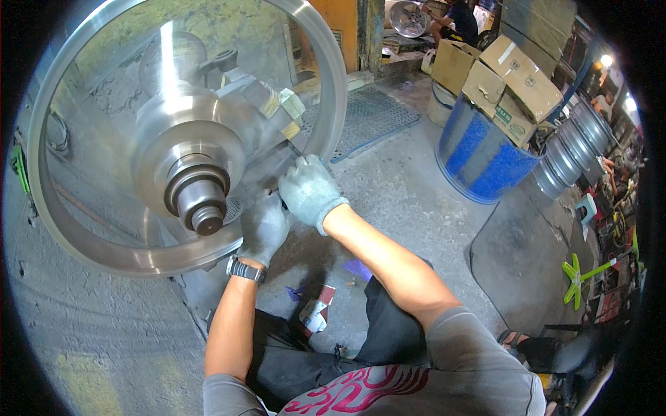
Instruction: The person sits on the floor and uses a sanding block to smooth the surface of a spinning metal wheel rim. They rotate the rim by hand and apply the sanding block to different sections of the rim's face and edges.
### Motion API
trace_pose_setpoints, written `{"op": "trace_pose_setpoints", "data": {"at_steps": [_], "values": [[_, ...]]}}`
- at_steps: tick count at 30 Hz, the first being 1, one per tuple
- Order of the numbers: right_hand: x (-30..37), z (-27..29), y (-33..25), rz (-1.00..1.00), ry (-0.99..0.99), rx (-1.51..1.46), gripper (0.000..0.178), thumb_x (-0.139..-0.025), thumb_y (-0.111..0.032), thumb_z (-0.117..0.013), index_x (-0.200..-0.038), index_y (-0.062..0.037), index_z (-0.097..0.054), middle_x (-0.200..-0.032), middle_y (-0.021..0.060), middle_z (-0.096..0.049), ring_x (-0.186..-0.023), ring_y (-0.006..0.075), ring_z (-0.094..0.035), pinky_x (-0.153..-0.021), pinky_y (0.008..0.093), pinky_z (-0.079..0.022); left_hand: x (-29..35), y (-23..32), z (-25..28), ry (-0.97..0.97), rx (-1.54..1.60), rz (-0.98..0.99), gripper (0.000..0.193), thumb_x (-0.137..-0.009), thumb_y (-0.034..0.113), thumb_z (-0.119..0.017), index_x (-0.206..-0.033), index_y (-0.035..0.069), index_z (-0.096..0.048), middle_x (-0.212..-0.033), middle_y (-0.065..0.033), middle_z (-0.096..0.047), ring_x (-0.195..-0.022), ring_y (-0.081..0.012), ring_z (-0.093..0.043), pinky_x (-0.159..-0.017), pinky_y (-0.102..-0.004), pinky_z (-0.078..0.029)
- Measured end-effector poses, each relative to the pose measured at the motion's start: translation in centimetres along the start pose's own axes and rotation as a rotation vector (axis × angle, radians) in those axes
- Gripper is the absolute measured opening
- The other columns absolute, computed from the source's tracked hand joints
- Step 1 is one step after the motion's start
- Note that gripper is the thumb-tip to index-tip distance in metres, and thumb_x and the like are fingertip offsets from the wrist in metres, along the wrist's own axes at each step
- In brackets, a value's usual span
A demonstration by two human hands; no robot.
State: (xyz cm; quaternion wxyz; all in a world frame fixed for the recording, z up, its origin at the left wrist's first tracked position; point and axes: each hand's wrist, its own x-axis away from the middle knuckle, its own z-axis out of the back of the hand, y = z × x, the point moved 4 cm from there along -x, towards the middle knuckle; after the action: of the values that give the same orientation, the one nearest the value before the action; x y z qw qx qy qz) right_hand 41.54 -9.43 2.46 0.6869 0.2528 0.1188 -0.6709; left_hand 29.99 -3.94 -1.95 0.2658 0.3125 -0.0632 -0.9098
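A large metal wheel rim (187, 260) is mounted on a stepped metal spindle (201, 197) at the left, its surface smeared as if spinning. My left hand (264, 225), in a grey glove and with a watch (247, 270) at the wrist, is closed beside the rim's lower right edge. My right hand (309, 188), gloved too, is closed just up and to the right of it. Small dark parts show between the hands, but what each one grips is hidden by the gloves. Beyond my right hand, behind the see-through blur, sit metal blocks (258, 99).
A blue drum (479, 152) with cardboard boxes (515, 76) on top stands at the right, beside stacked rims (572, 149). A perforated mat (371, 121) lies behind my hands. A small carton (314, 315) rests between my legs. Another person (459, 24) sits at the back.
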Motion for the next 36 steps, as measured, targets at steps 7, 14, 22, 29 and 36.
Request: {"op": "trace_pose_setpoints", "data": {"at_steps": [7,14,22,29,36], "values": [[-0.1,0.0,-0.1,-0.009,-0.027,0.023,0.022,-0.092,-0.025,-0.065,-0.086,-0.0130,-0.082,-0.088,0.0092,-0.078,-0.098,0.0272,-0.070,-0.090,0.0418,-0.046,-0.1,0.2,0.3,-0.009,0.017,-0.006,0.018,-0.090,0.022,-0.076,-0.099,0.006,-0.078,-0.094,-0.0189,-0.075,-0.086,-0.0409,-0.074,-0.074,-0.0505,-0.058],[-0.1,-0.1,-0.1,-0.012,-0.076,-0.004,0.020,-0.091,-0.025,-0.065,-0.088,-0.0126,-0.081,-0.091,0.0101,-0.078,-0.099,0.0272,-0.071,-0.091,0.0416,-0.048,0.0,0.4,0.4,-0.047,-0.015,0.040,0.019,-0.089,0.023,-0.077,-0.095,0.005,-0.078,-0.094,-0.0201,-0.075,-0.087,-0.0416,-0.074,-0.076,-0.0512,-0.059],[-0.2,0.1,-0.1,-0.005,-0.051,0.000,0.015,-0.088,-0.022,-0.068,-0.083,-0.0122,-0.078,-0.089,0.0108,-0.076,-0.096,0.0279,-0.071,-0.089,0.0414,-0.050,0.0,-0.2,-0.1,-0.079,-0.016,0.055,0.022,-0.090,0.022,-0.077,-0.104,0.005,-0.076,-0.102,-0.0202,-0.075,-0.092,-0.0422,-0.074,-0.078,-0.0496,-0.059],[0.1,-0.2,-0.1,-0.002,0.019,0.004,0.014,-0.087,-0.022,-0.068,-0.082,-0.0124,-0.077,-0.087,0.0096,-0.075,-0.094,0.0273,-0.070,-0.087,0.0411,-0.050,0.2,-0.2,-0.1,-0.044,-0.025,0.015,0.021,-0.090,0.020,-0.077,-0.103,0.004,-0.076,-0.099,-0.0203,-0.075,-0.090,-0.0420,-0.073,-0.077,-0.0496,-0.059],[0.4,-0.1,0.0,0.020,0.049,-0.047,0.015,-0.088,-0.023,-0.067,-0.083,-0.0128,-0.078,-0.087,0.0088,-0.076,-0.094,0.0268,-0.069,-0.088,0.0409,-0.049,0.4,-0.3,-0.2,0.041,-0.055,-0.027,0.013,-0.086,0.016,-0.078,-0.093,0.005,-0.076,-0.092,-0.0174,-0.072,-0.083,-0.0391,-0.073,-0.072,-0.0498,-0.058]]}}
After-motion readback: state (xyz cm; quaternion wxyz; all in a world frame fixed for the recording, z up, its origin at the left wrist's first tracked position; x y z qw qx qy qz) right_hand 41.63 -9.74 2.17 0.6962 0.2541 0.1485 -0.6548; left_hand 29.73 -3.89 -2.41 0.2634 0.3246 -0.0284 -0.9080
